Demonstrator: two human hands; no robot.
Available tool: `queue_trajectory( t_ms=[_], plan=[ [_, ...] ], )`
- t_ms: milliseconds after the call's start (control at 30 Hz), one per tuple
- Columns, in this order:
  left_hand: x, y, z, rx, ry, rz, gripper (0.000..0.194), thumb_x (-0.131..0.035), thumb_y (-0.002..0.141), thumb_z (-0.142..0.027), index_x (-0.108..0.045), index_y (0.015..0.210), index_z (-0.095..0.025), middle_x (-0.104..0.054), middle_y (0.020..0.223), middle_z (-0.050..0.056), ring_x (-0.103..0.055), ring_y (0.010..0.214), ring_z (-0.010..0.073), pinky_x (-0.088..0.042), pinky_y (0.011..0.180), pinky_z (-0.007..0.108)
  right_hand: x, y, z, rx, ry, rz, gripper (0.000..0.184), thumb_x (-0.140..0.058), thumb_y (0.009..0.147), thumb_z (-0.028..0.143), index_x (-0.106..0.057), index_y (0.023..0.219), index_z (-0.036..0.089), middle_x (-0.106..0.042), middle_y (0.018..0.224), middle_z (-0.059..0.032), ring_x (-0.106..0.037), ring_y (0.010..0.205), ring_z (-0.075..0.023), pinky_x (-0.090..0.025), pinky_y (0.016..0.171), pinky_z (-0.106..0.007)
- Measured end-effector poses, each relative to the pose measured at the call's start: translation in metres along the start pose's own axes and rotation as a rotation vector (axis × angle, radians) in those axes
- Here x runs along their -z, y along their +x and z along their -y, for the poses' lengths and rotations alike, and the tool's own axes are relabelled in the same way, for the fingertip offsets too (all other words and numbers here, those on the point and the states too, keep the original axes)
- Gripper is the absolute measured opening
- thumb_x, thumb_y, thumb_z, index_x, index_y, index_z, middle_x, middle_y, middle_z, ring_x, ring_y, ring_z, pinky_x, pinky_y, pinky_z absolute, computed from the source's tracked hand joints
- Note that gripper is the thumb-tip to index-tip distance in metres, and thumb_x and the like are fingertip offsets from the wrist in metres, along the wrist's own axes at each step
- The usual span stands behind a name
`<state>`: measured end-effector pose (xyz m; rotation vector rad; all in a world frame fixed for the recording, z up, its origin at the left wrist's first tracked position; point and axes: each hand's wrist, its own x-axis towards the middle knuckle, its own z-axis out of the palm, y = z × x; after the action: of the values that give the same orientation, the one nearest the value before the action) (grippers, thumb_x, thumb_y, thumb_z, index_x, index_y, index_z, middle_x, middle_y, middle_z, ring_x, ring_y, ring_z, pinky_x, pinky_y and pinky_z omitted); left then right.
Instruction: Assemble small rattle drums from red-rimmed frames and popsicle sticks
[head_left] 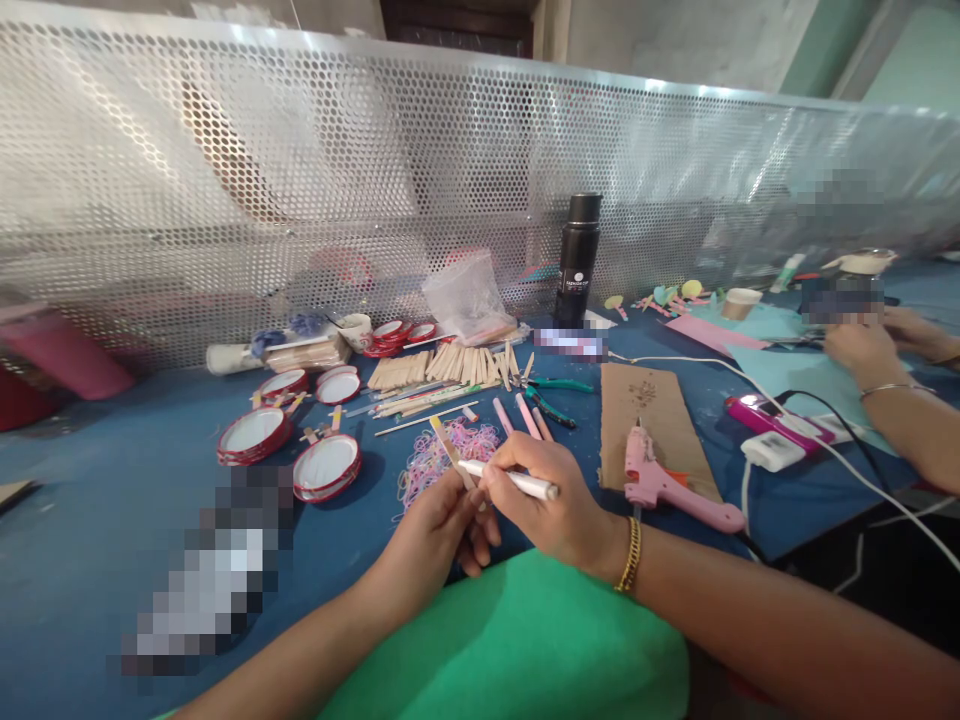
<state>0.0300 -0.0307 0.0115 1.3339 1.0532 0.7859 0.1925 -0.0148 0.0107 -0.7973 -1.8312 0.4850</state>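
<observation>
Between the fingers of my left hand (439, 520) is a flat wooden craft stick (448, 444), tilted up and yellow at its far end. My right hand (551, 495) grips a white marker (529, 481), its tip against or very close to the stick. A tangled heap of pink and purple rubber bands (427, 462) lies just behind my left hand. Several pink capped markers (525, 415) rest beyond my right hand. Farther back, many plain craft sticks (465, 368) are spread in a pile.
Red-rimmed lids (326, 462) sit at left. Right of my hands, a pink glue gun (660, 485) rests on cardboard (611, 420). Green-handled pliers (555, 405) and a black bottle (577, 265) stand behind. Cables run past a power strip (787, 420). Another person's hands (862, 350) work at far right.
</observation>
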Motion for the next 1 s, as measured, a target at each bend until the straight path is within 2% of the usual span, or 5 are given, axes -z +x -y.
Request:
queue_trajectory(
  t_ms=[167, 433, 600, 800, 1000],
  plan=[
    [0.001, 0.000, 0.003, 0.001, -0.009, 0.003, 0.044, -0.058, 0.082, -0.062, -0.049, 0.086, -0.019, -0.061, 0.063, -0.003, -0.055, 0.045, 0.0088, -0.046, 0.039, 0.018, 0.001, 0.002, 0.002, -0.024, -0.015, -0.054, 0.016, -0.053, 0.092, 0.022, -0.055, 0.075, 0.020, -0.062, 0.067, 0.0013, -0.059, 0.063, -0.0122, -0.043, 0.062, -0.025],
    [0.002, 0.000, 0.000, 0.008, -0.041, -0.024, 0.045, -0.063, 0.078, -0.062, -0.052, 0.079, -0.018, -0.061, 0.061, -0.003, -0.054, 0.043, 0.0074, -0.045, 0.039, 0.017, 0.001, 0.004, 0.001, 0.079, 0.016, -0.041, 0.009, -0.055, 0.091, 0.019, -0.063, 0.093, 0.021, -0.070, 0.087, -0.0014, -0.065, 0.082, -0.0146, -0.050, 0.078, -0.028],
    [0.003, 0.000, -0.001, 0.012, -0.042, -0.039, 0.043, -0.062, 0.080, -0.060, -0.053, 0.079, -0.018, -0.062, 0.062, -0.002, -0.054, 0.044, 0.0076, -0.045, 0.040, 0.018, -0.002, 0.003, -0.003, 0.085, -0.011, -0.089, 0.011, -0.057, 0.086, 0.015, -0.061, 0.094, 0.021, -0.069, 0.083, -0.0015, -0.065, 0.076, -0.0145, -0.051, 0.072, -0.026],
    [0.004, 0.001, -0.001, 0.007, -0.021, -0.040, 0.045, -0.066, 0.077, -0.061, -0.055, 0.078, -0.018, -0.063, 0.063, -0.001, -0.055, 0.045, 0.0084, -0.045, 0.041, 0.018, -0.001, 0.004, -0.007, 0.088, -0.092, -0.111, 0.005, -0.055, 0.090, 0.025, -0.058, 0.088, 0.021, -0.068, 0.076, -0.0016, -0.063, 0.068, -0.0139, -0.049, 0.066, -0.025],
    [0.006, 0.004, -0.002, -0.011, 0.051, -0.030, 0.045, -0.062, 0.080, -0.061, -0.058, 0.073, -0.017, -0.062, 0.060, 0.000, -0.054, 0.045, 0.0084, -0.044, 0.041, 0.018, 0.002, 0.007, -0.008, 0.183, -0.151, -0.087, 0.015, -0.050, 0.094, 0.027, -0.060, 0.085, 0.021, -0.070, 0.080, -0.0027, -0.065, 0.076, -0.0142, -0.050, 0.074, -0.027]
  ],
)
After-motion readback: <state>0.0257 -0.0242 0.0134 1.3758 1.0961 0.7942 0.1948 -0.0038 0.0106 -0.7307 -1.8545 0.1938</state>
